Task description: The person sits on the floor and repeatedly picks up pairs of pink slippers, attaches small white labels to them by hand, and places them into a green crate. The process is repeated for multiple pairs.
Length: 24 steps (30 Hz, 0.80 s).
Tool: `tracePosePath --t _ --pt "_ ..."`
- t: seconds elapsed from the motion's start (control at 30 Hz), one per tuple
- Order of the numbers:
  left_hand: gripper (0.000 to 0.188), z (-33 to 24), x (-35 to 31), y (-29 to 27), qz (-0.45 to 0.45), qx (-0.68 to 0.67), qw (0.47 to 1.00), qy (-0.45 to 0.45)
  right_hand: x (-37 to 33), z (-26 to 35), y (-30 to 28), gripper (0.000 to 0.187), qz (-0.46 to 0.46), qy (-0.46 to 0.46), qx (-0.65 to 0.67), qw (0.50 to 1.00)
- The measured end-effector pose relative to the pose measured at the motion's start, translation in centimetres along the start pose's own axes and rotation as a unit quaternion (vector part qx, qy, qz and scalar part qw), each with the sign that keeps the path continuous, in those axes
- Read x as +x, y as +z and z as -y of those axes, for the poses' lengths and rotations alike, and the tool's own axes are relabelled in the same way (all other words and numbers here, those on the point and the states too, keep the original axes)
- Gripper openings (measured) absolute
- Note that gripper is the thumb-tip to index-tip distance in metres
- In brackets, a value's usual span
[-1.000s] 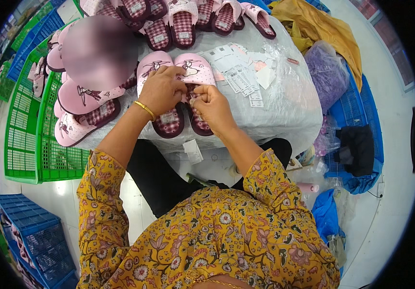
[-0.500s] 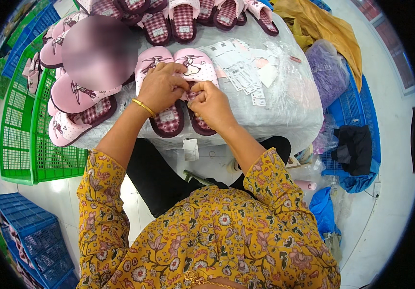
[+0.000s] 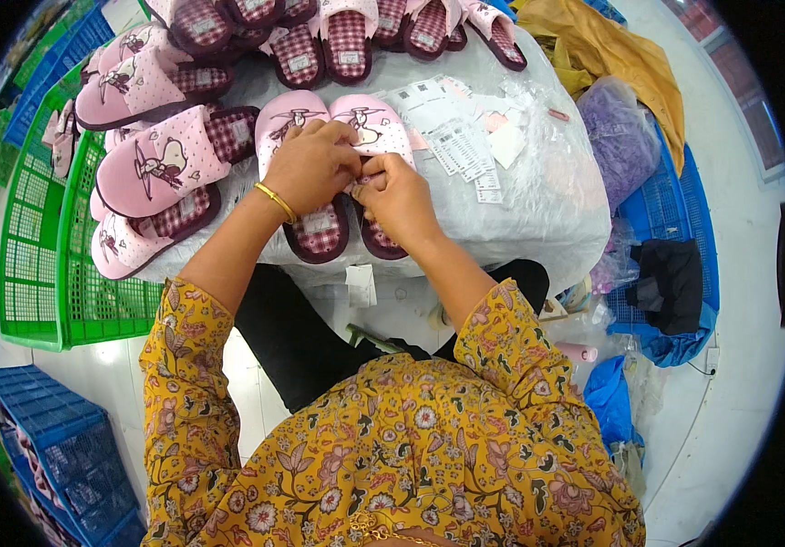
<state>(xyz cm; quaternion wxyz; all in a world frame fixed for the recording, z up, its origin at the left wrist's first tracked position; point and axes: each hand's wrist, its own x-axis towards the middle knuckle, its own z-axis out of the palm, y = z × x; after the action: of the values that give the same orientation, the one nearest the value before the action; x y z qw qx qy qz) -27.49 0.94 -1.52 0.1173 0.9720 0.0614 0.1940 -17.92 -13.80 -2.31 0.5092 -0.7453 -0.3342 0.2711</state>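
Observation:
A pair of pink slippers (image 3: 380, 128) with a cartoon print and dark checked insoles lies side by side, toes pointing away from me. My left hand (image 3: 313, 169) rests over the left slipper's upper, its fingers curled inward to the gap between the two. There my right hand (image 3: 394, 199) meets it, thumb and forefinger pinched together above the right slipper. What the fingertips hold is hidden and too small to make out. Below the slippers, a white tag (image 3: 361, 285) shows at the front edge of the plastic-wrapped work surface (image 3: 502, 239).
Stacked pink slippers (image 3: 160, 164) stand to the left, and more slippers (image 3: 347, 46) line the back. Printed paper labels (image 3: 456, 137) lie to the right. Green crates (image 3: 32, 246) flank the left side; a blue crate (image 3: 657, 201) with a purple bag (image 3: 619, 137) stands right.
Both hands stay at the gap between the slippers, with only slight finger movement. The blurred patch over the left-hand slippers is gone.

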Motion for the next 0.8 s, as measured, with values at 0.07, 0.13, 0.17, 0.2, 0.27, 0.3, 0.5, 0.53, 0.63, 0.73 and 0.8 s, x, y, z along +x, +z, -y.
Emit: tracePosePath --t 0.07,0.13,0.17,0.2,0.27,0.3,0.5,0.53,0.63,0.73,0.8 --pt "0.012 1.3 0.6 1.3 -0.009 0.01 0.998 0.06 0.3 -0.5 0.2 0.026 -0.012 -0.026 -0.003 1.0" --pt "0.012 1.4 0.7 1.0 0.016 0.012 0.998 0.062 1.2 -2.7 0.8 0.026 -0.031 -0.083 -0.039 0.995" --pt "0.013 1.5 0.7 0.9 0.031 0.004 0.997 0.075 0.9 -2.5 0.7 0.02 -0.037 -0.076 -0.051 0.995" --pt "0.011 1.2 0.8 0.5 0.031 0.017 0.997 0.065 0.6 -1.4 0.6 0.021 -0.022 -0.039 0.011 0.999" --pt "0.015 0.4 0.8 -0.4 0.079 0.023 0.996 0.025 -0.1 -0.3 0.3 0.024 -0.01 -0.005 0.045 0.999" --pt "0.016 0.6 1.1 -0.6 0.085 0.018 0.996 0.027 0.2 -0.3 0.3 0.025 -0.016 -0.012 0.04 0.999" --pt "0.01 -0.3 2.1 -1.7 0.107 -0.01 0.994 -0.008 0.4 -1.5 0.5 0.022 -0.028 -0.038 0.074 0.996" --pt "0.008 -0.3 2.1 -1.7 0.091 -0.041 0.995 -0.03 0.4 -1.7 0.5 0.022 -0.026 -0.043 0.079 0.996" --pt "0.006 -0.5 1.5 -3.1 0.016 -0.106 0.994 -0.033 -0.1 -1.4 0.5 0.02 -0.023 -0.077 0.149 0.986" --pt "0.007 -1.4 0.6 -4.5 -0.046 -0.127 0.991 0.015 -0.6 -1.6 0.1 0.019 -0.01 -0.102 0.209 0.973" --pt "0.008 -2.3 0.3 -5.1 -0.045 -0.137 0.989 0.024 -0.6 -1.8 -0.2 0.018 0.0 -0.13 0.202 0.971"
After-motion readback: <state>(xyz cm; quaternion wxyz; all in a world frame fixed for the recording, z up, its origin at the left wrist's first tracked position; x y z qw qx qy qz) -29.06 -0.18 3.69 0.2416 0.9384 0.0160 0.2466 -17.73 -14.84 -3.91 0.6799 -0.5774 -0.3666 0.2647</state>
